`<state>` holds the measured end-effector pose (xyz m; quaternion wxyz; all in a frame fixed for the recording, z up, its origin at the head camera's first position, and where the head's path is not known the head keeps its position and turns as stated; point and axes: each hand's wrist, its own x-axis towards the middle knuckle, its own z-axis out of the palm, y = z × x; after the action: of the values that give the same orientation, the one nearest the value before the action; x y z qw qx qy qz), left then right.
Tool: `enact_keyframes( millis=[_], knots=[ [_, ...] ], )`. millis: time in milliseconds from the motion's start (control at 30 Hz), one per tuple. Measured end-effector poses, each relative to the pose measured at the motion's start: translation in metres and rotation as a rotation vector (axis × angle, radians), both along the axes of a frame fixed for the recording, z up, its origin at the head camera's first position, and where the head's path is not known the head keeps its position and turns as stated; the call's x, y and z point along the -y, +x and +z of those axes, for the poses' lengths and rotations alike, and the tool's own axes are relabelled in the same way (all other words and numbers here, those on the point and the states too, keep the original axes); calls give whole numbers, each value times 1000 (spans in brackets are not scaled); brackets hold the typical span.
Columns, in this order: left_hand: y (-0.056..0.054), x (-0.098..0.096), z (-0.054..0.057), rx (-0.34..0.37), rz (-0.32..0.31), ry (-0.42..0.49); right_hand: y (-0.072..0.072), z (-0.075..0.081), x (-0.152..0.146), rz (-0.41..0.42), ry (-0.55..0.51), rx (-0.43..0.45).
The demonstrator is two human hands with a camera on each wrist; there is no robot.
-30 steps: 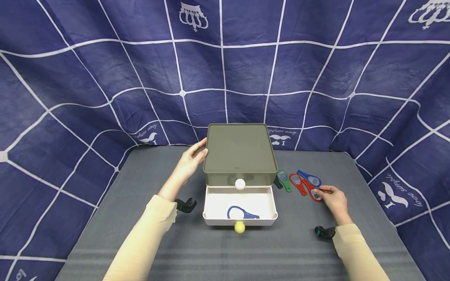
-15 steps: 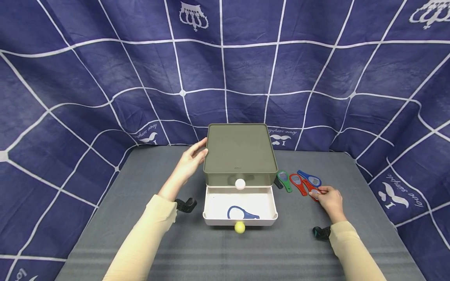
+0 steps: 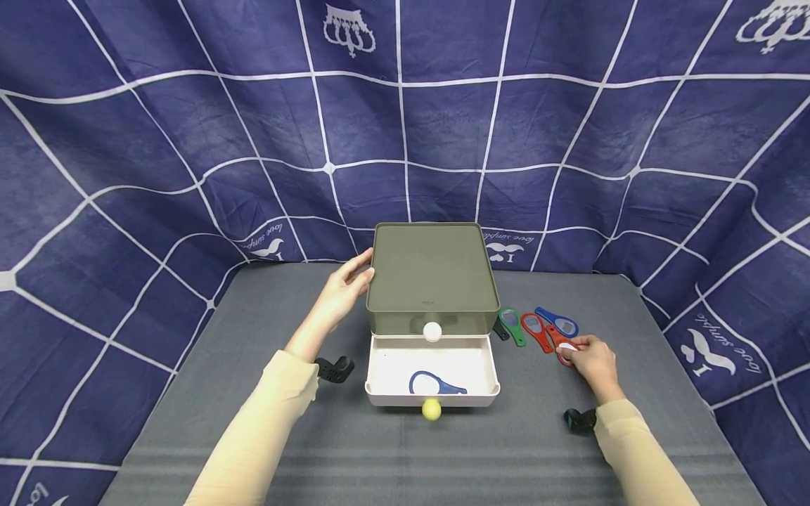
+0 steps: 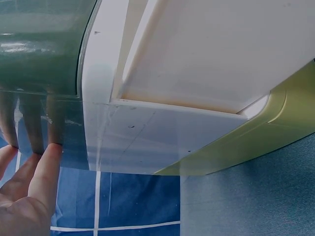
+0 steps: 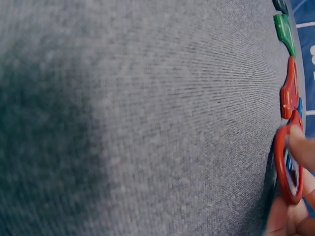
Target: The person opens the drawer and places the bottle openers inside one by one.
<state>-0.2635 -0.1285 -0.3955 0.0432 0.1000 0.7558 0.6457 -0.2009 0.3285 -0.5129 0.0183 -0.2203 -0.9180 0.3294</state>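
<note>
A drawer box with a dark green top (image 3: 433, 267) stands mid-table. Its white lower drawer (image 3: 377, 400) is pulled out, and a blue magnifying glass (image 3: 452, 388) lies inside. My left hand (image 3: 337, 299) rests its fingertips against the box's left side; the left wrist view shows these fingers (image 4: 45, 172) straight at the green wall. At the right, my right hand (image 3: 598, 365) pinches a red magnifying glass (image 5: 280, 157) by its lens ring, thumb on the near face. Its handle points away from me, toward a second red magnifying glass (image 3: 536, 332).
Beside the box's right side lie a black handle (image 3: 501, 330), a green magnifying glass (image 3: 519, 337) and another blue magnifying glass (image 3: 549, 315). A yellow knob (image 3: 432, 409) sticks out from the drawer front. A blue curtain (image 3: 443, 126) hangs behind the table.
My right hand has shifted slightly left, with its fingers now over the red magnifying glass's ring. The left hand, box and drawer stay as they were.
</note>
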Motion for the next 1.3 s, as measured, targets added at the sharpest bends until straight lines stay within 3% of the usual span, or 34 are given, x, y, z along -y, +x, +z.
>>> enact_keyframes(
  millis=[233,500,767,1000,1300],
  knots=[
    [0,1,0,1,-4,-7,5,8,-2,-8,-11,-48],
    [0,0,-1,1,-1,-8,13,34,-3,20,-190,-28],
    [-2,1,-3,-4,12,-16,23,70,11,193,-326,-3],
    [-3,2,-3,2,16,-22,34,100,40,356,-382,-45],
    [-2,1,-2,3,13,-11,44,121,69,494,-387,-27]
  ],
)
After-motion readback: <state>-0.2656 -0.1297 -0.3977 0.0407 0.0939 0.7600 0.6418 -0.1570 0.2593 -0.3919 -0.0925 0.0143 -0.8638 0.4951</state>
